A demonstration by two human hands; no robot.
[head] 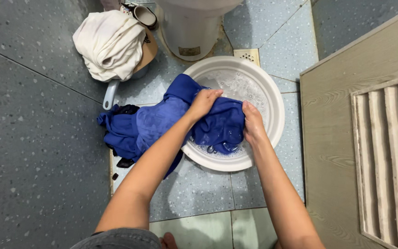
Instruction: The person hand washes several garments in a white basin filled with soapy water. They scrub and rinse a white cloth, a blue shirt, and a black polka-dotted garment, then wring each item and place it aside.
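Note:
A wet blue garment point(153, 124) lies half in a round white basin point(272, 99) of soapy water and half spilled over its left rim onto the tiled floor. My left hand point(203, 102) grips a bunched fold of the garment at the top of the pile. My right hand point(253, 122) clasps the same bunch from the right side, inside the basin. Foam covers the far part of the basin's water.
A heap of cream cloth point(109, 44) sits on a small pan with a pale handle point(110, 94) at the upper left. A white cylindrical base point(190, 30) stands behind the basin. A wooden louvred door point(369, 138) fills the right side. A floor drain point(246, 55) lies by the basin.

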